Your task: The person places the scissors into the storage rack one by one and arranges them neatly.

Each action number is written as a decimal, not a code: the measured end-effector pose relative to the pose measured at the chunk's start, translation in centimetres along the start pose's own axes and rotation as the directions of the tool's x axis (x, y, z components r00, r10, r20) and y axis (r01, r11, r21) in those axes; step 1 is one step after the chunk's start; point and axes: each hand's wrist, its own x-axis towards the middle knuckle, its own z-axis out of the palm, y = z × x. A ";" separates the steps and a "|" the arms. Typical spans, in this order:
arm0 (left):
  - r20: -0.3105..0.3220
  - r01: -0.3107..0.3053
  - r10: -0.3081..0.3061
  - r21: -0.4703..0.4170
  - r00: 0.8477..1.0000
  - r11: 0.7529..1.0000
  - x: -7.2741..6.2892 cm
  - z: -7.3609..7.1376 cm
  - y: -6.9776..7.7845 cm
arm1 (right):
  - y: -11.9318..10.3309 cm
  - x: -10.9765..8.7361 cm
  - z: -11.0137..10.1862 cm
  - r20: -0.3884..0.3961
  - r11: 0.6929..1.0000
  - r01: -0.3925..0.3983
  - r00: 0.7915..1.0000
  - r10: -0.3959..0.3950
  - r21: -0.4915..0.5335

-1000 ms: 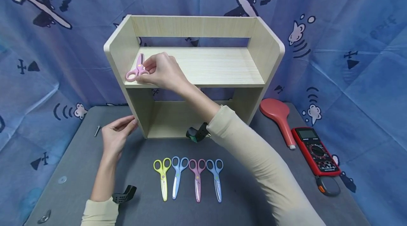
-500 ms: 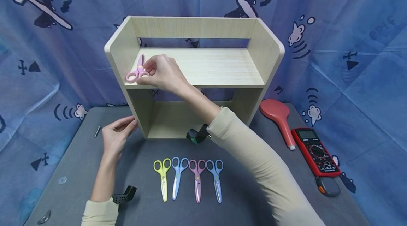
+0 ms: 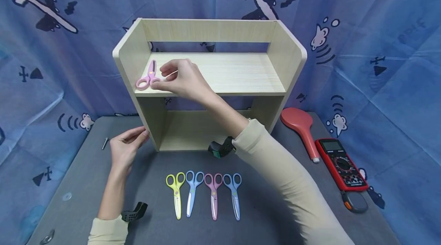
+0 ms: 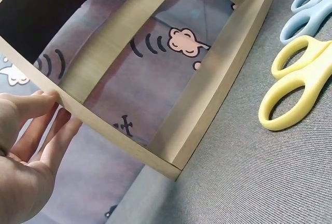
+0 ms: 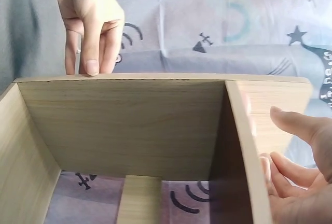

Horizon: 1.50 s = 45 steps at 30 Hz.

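Observation:
Pink scissors [image 3: 149, 76] lie on the upper board at the left end of a pale wooden two-tier shelf [image 3: 217, 72]. Over that board is my right hand [image 3: 186, 78], its thumb close beside the scissors' right handle loop and its other fingers apart from the blades. Whether the thumb still touches the loop is hard to tell. My left hand [image 3: 124, 147] rests its thumb and fingertips against the front edge and outer face of the left side panel [image 4: 109, 130]. In front of the shelf lie yellow scissors [image 3: 176, 195], two blue pairs, and mauve-pink scissors [image 3: 214, 197].
Right of the shelf lie a red paddle-shaped object [image 3: 301, 132] and a red multimeter [image 3: 342, 164]. On the left of the grey table are a small bolt [image 3: 105, 143], a clear disc [image 3: 67, 196] and a metal piece [image 3: 47, 237]. A blue patterned cloth [image 3: 86, 46] hangs behind.
My right hand has let go of the pink scissors' blades and shifted slightly right, its fingers spreading from the thumb. The scissors stay on the upper board. My left hand has not moved.

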 end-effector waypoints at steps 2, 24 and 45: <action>0.003 0.002 -0.002 0.000 1.000 1.000 0.0 0.0 0.0 | 0.1 -0.9 -0.7 -0.004 1.000 0.013 1.000 -0.013 0.015; -0.010 0.006 -0.006 -0.007 1.000 1.000 -0.1 0.0 0.1 | 5.7 -14.6 -6.3 0.337 0.979 0.106 0.928 -0.161 0.175; -0.003 -0.019 0.019 -0.005 1.000 1.000 0.1 0.1 -0.2 | 21.1 -19.8 -3.2 0.721 0.968 -0.116 0.687 -0.085 0.224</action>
